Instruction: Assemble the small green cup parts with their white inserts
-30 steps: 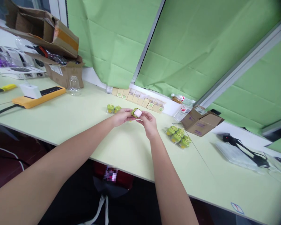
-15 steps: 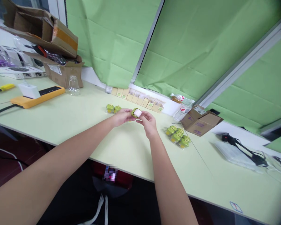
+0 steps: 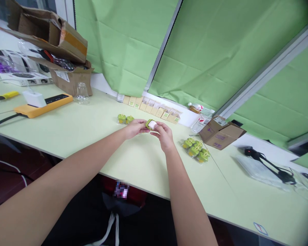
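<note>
Fingers (image 3: 157, 128) on both hands are pinching one little green-rimmed square piece (image 3: 151, 124) with a white top, so they're not spread open at all, just closed in on it from either side. The left hand (image 3: 136, 128) is gripping its left edge, the right hand (image 3: 164, 135) is holding its right side, and the piece is sitting up between them, just above the bench (image 3: 66, 126).

Going by that piece, two small green pieces (image 3: 122, 118) are sitting on the bench just to its left, and a pile of about six more green pieces (image 3: 195, 149), looks like in clear bags, is lying to its right, though they overlap so my count could be off. Behind it, roughly nine small cardboard packets (image 3: 150, 108) are lining the back of the bench. Well off to its left, one orange power strip (image 3: 43, 106) is carrying one white adapter (image 3: 33, 99), with one clear glass bottle (image 3: 82, 94) standing behind them. One cardboard box (image 3: 218, 132) is sitting off to its right.
</note>
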Demonstrator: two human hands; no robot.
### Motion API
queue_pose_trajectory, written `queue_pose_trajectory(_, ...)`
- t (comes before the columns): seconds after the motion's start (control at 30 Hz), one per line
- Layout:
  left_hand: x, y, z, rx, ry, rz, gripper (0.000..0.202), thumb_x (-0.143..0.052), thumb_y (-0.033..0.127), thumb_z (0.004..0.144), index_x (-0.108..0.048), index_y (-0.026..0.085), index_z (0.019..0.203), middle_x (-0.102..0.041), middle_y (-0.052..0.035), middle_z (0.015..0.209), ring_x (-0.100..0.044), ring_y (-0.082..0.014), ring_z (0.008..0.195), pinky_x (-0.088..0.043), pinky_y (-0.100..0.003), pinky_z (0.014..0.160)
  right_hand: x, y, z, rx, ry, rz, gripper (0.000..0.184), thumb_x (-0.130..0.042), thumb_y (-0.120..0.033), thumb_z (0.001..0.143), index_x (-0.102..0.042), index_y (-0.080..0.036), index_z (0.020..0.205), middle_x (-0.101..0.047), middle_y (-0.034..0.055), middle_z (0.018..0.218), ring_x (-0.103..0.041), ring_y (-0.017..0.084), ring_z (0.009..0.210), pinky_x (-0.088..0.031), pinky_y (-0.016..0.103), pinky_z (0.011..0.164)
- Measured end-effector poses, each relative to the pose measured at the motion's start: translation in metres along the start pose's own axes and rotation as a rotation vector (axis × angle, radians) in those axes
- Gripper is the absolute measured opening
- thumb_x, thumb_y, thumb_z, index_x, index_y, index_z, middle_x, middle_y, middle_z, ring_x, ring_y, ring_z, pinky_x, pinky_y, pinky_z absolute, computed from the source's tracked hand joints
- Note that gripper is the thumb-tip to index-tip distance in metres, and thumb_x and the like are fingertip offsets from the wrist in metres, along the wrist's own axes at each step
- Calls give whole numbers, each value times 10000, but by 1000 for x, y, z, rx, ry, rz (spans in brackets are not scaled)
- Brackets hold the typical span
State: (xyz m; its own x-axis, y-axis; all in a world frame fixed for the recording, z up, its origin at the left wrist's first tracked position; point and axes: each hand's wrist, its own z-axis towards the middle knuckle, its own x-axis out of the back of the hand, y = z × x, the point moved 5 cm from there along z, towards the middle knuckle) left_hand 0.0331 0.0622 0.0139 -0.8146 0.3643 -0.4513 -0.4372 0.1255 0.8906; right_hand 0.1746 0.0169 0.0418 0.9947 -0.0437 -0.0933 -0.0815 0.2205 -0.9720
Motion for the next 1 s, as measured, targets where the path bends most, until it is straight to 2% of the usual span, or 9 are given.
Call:
queue_pose_trajectory(0.33, -2, 1, -1, 20, 28, -31, 96, -717, 90, 777, -693, 90, 870, -733, -113, 901, -707, -153, 794, -569, -306, 850, 2, 2, 1, 15, 19, -6, 260, -744, -336, 686, -681, -210, 904, -687, 14, 844, -657, 153, 752, -590, 341, 733)
queue_pose_trajectory(0.6, -1, 0, 0, 13, 6, -16, 103, -721, 104, 784, -693, 91, 882, -732, -95, 870, -703, -141, 775, -565, -310, 868, 2, 4, 2, 10, 28, -19, 272, -741, -344, 686, -677, -204, 910, -689, 13, 829, -662, 154, 736, -591, 340, 721)
queue_pose_trajectory(0.83, 0, -2, 0, 21, 8, 24, 125, -745, 100, 755, -693, 89, 868, -721, -80, 850, -695, -131, 758, -562, -309, 869, 3, 6, 3, -13, 44, -33, 243, -685, -254, 662, -674, -209, 901, -693, 6, 817, -659, 162, 740, -592, 339, 718)
queue_pose_trajectory(1.0, -1, -2, 0, 3, -19, 31, 180, -780, 122, 720, -697, 95, 877, -723, -75, 849, -694, -137, 774, -562, -313, 868, 1, 4, 1, -1, -29, 40, 245, -636, -258, 688, -680, -213, 925, -695, 11, 859, -657, 171, 769, -591, 341, 712)
